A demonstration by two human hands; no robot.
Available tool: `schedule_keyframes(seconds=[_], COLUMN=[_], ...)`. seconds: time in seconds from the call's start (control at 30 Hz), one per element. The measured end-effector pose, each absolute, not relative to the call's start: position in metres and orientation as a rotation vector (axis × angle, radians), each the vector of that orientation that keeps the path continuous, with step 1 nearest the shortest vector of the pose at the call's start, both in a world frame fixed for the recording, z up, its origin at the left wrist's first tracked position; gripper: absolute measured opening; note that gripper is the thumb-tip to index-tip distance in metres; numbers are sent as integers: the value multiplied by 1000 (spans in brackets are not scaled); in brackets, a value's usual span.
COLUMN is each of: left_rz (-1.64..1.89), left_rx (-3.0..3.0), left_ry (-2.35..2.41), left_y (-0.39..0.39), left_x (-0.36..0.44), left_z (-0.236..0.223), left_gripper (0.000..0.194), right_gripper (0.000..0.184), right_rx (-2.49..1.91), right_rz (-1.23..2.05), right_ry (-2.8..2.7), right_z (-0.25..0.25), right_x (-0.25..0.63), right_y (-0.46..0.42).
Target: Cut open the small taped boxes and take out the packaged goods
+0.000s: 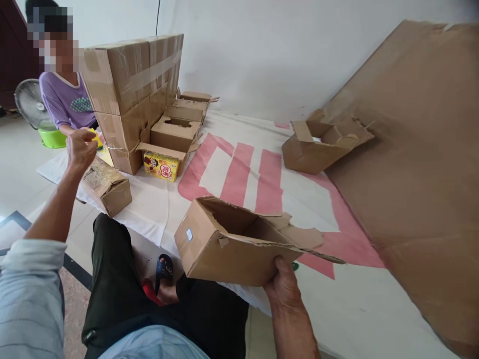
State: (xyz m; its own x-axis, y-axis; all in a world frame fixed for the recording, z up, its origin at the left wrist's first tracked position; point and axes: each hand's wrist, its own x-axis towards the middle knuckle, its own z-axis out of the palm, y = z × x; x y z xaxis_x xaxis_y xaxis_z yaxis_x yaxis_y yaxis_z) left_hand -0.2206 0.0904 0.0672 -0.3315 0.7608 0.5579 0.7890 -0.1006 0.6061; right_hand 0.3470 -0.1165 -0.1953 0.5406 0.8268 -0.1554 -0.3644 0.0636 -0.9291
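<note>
The scene is brightened by soft, diffuse light; glare is thrown off the clear tape point(160, 71) on the stacked boxes point(130, 92); the inside of the open carton point(239, 259) is left in shadow; the cardboard sheet point(419, 164) is stretched by wide-angle distortion; the head of a co-worker point(69, 102) is pixelated.

No wording reads for certain: the red Chinese characters on the yellow snack box point(160, 167) toward the table's point(149, 199) left end and the blue-bordered label point(189, 234) on the open carton point(239, 262) at its near edge are too small.
</note>
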Motion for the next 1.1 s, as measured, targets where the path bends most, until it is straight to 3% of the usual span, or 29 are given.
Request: schedule_keyframes(seconds=[0.2,0.43,0.67,1.1], left_rz=[-1495,-1890,-1914,-2142], left_rx=[-2340,-2679,-2801,-2610], left_ry=[-1666,-1333,-1288,-1345], left_y=[-10,-77,-98,-117], left_x=[-102,-2,21,34], left_z=[4,-48,-67,-76], left_gripper=[7,20,47,29], right_gripper=[63,68,58,54], right_rx=[-1166,-1107,-1087,-1084], right_rz=[969,1006,976,962], right_ry=[-396,-432,-366,-424], right_z=[-188,-186,-187,-188], right_x=[341,343,342,342], right_y=[-116,-114,-116,-118])
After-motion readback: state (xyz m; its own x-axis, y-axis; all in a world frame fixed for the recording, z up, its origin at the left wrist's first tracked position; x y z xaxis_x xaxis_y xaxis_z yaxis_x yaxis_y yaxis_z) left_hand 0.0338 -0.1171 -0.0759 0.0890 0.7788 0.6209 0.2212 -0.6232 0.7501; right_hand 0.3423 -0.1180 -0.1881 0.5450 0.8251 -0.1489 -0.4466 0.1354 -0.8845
